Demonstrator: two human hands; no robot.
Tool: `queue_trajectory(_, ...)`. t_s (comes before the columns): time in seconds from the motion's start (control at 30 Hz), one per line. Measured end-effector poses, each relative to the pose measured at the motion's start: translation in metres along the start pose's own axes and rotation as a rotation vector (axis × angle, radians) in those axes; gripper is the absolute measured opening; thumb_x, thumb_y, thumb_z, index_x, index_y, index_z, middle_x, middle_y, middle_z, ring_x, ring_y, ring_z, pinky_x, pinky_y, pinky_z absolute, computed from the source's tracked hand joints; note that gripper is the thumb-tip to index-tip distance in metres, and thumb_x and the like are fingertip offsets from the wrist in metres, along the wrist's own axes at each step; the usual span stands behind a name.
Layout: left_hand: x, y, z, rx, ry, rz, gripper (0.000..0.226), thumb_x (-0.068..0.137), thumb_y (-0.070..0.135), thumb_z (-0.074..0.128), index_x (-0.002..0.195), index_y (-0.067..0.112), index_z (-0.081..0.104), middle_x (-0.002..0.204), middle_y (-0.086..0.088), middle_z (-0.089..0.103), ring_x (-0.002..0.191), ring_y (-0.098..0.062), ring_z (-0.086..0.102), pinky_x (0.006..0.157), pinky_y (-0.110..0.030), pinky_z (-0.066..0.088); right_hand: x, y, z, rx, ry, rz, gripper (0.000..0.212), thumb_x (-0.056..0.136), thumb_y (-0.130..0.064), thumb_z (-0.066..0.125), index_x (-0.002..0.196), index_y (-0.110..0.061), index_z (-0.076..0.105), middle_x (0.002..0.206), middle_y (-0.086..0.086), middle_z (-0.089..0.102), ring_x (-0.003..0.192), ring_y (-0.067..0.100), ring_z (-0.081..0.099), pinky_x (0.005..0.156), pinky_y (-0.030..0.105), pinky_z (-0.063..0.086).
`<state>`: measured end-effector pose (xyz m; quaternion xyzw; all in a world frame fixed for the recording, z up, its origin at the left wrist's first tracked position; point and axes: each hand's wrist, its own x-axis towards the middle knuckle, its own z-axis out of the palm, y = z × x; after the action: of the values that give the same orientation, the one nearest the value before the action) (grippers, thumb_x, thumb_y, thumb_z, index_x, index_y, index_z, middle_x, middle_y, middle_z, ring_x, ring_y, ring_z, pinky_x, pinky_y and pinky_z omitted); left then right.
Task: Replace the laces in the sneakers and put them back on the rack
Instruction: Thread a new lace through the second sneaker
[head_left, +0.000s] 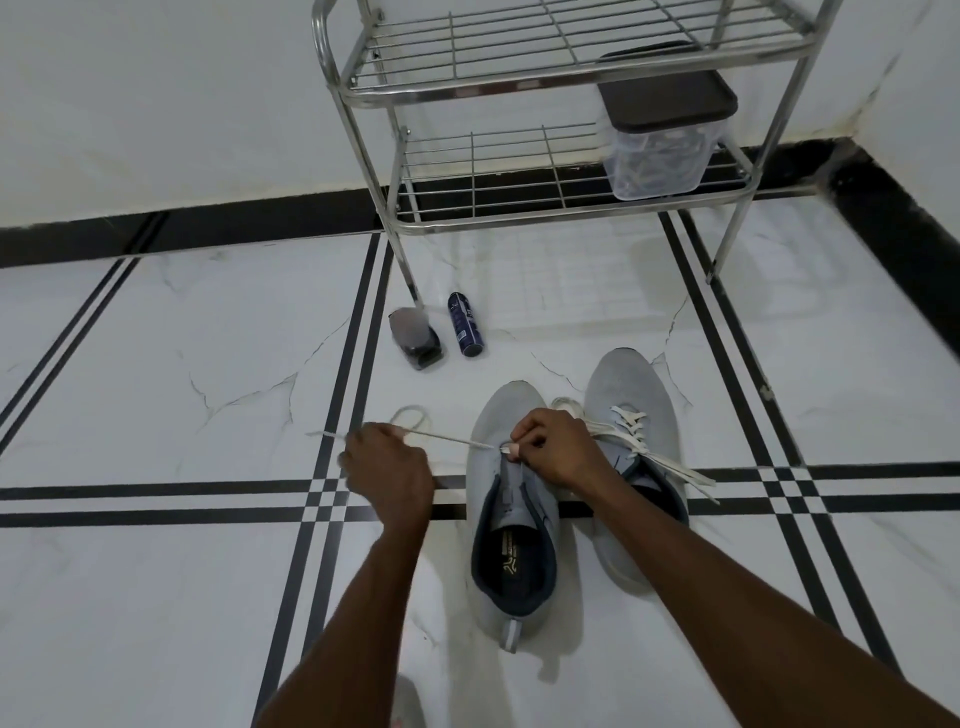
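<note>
Two grey sneakers stand side by side on the tiled floor. The left sneaker (511, 530) has an almost bare tongue, with one white lace (452, 440) running from its front eyelets out to the left. My left hand (387, 475) grips that lace, stretched taut. My right hand (553, 447) pinches the lace at the eyelets over the sneaker's front. The right sneaker (631, 415) is laced in white, its loose ends trailing right. The steel wire rack (519, 208) stands behind, against the wall.
A clear plastic box with a dark lid (662, 135) sits on the rack's lower shelf. A dark spray can (465, 325) and a small grey-black object (413, 338) lie on the floor by the rack's front left leg. Walls close the corner at right.
</note>
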<state>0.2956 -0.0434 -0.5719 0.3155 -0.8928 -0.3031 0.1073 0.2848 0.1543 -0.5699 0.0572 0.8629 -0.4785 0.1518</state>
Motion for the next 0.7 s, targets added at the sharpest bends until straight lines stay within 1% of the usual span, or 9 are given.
queue_trajectory(0.03, 0.002, -0.001, -0.006, 0.036, 0.08, -0.041, 0.018, 0.088, 0.002, 0.063, 0.105, 0.008, 0.067, 0.118, -0.015, 0.06, 0.115, -0.038, 0.052, 0.094, -0.054, 0.047, 0.0, -0.001, 0.0, 0.005, -0.003, 0.001, 0.011, 0.083, -0.009, 0.076, 0.087, -0.018, 0.07, 0.082, 0.001, 0.077, 0.077, 0.006, 0.072, 0.073, 0.022, 0.056)
queue_trajectory(0.1, -0.001, -0.002, -0.01, 0.054, 0.11, 0.054, 0.025, 0.09, 0.008, 0.069, 0.114, 0.011, 0.064, 0.126, -0.012, 0.056, 0.122, -0.038, 0.045, 0.097, -0.052, 0.04, 0.001, -0.002, 0.001, 0.02, -0.008, 0.0, 0.011, 0.084, -0.007, 0.074, 0.088, -0.017, 0.07, 0.081, 0.0, 0.077, 0.077, 0.004, 0.072, 0.072, 0.021, 0.056)
queue_trajectory(0.2, -0.01, 0.001, -0.001, 0.028, -0.122, 0.398, 0.036, 0.087, 0.022, 0.076, 0.121, 0.024, 0.062, 0.13, -0.001, 0.052, 0.126, -0.031, 0.037, 0.097, -0.048, 0.038, 0.002, -0.004, 0.002, 0.028, -0.019, 0.002, 0.011, 0.085, -0.006, 0.073, 0.09, -0.016, 0.07, 0.083, 0.0, 0.076, 0.076, 0.004, 0.071, 0.07, 0.018, 0.053)
queue_trajectory(0.27, -0.019, 0.001, 0.011, 0.078, -0.3, 0.535, 0.02, 0.089, 0.032, 0.074, 0.108, 0.029, 0.069, 0.126, 0.007, 0.052, 0.123, -0.025, 0.036, 0.094, -0.04, 0.035, 0.002, -0.006, 0.002, 0.021, -0.047, -0.005, 0.012, 0.085, -0.006, 0.074, 0.093, -0.015, 0.069, 0.086, 0.002, 0.076, 0.08, 0.007, 0.072, 0.076, 0.022, 0.055)
queue_trajectory(0.33, -0.022, 0.001, 0.018, 0.046, -0.356, 0.528, 0.003, 0.092, 0.03, 0.07, 0.093, 0.028, 0.071, 0.113, 0.012, 0.053, 0.115, -0.021, 0.042, 0.087, -0.035, 0.032, 0.003, -0.006, 0.001, -0.001, -0.059, -0.021, 0.014, 0.086, -0.008, 0.073, 0.097, -0.015, 0.069, 0.088, 0.001, 0.076, 0.085, 0.009, 0.072, 0.083, 0.027, 0.055)
queue_trajectory(0.47, -0.023, 0.002, 0.021, -0.153, -0.362, 0.445, 0.008, 0.09, 0.017, 0.07, 0.082, 0.017, 0.068, 0.095, 0.009, 0.056, 0.092, -0.015, 0.057, 0.081, -0.04, 0.049, 0.003, -0.001, -0.008, -0.139, 0.027, -0.111, 0.015, 0.085, -0.008, 0.072, 0.097, -0.017, 0.071, 0.089, -0.001, 0.068, 0.081, 0.01, 0.062, 0.074, 0.023, 0.048)
queue_trajectory(0.53, -0.025, 0.002, 0.019, -0.179, -0.339, 0.44, 0.009, 0.09, 0.014, 0.07, 0.081, 0.015, 0.066, 0.092, 0.006, 0.057, 0.087, -0.013, 0.059, 0.075, -0.029, 0.048, 0.003, 0.003, -0.012, -0.22, 0.081, -0.143, 0.015, 0.085, -0.005, 0.069, 0.09, -0.017, 0.077, 0.094, 0.005, 0.068, 0.081, 0.014, 0.063, 0.073, 0.021, 0.046)
queue_trajectory(0.6, -0.029, 0.003, 0.017, -0.182, -0.328, 0.429, 0.01, 0.091, 0.014, 0.068, 0.081, 0.015, 0.064, 0.092, 0.004, 0.059, 0.084, -0.01, 0.059, 0.07, -0.01, 0.04, 0.002, 0.005, -0.015, -0.24, 0.083, -0.127, 0.015, 0.085, -0.006, 0.068, 0.086, -0.016, 0.08, 0.093, 0.005, 0.07, 0.082, 0.015, 0.064, 0.074, 0.017, 0.043)
queue_trajectory(0.7, -0.032, 0.006, 0.015, -0.178, -0.328, 0.362, 0.009, 0.095, 0.017, 0.064, 0.086, 0.015, 0.063, 0.092, 0.004, 0.061, 0.083, -0.006, 0.056, 0.067, -0.006, 0.039, 0.0, 0.001, -0.015, -0.241, 0.071, -0.136, 0.01, 0.086, -0.011, 0.07, 0.082, -0.014, 0.078, 0.086, 0.002, 0.072, 0.08, 0.011, 0.06, 0.078, 0.022, 0.048)
